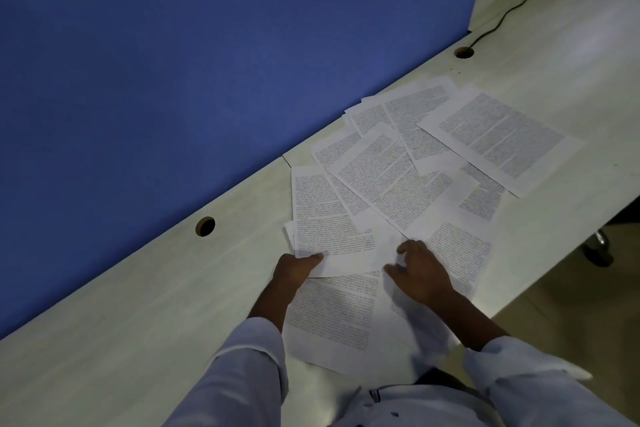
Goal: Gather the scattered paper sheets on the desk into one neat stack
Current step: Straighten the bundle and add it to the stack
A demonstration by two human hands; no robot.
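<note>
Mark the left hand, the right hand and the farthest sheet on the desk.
left hand (296,269): head view, back of hand.
right hand (420,269): head view, knuckles.
farthest sheet (498,135): head view, its printed middle.

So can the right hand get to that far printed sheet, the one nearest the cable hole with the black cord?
Probably yes. The right hand rests open on the near sheets, and only flat overlapping paper lies between it and the far printed sheet. Nothing upright blocks the way, though it looks like a long stretch forward.
</note>
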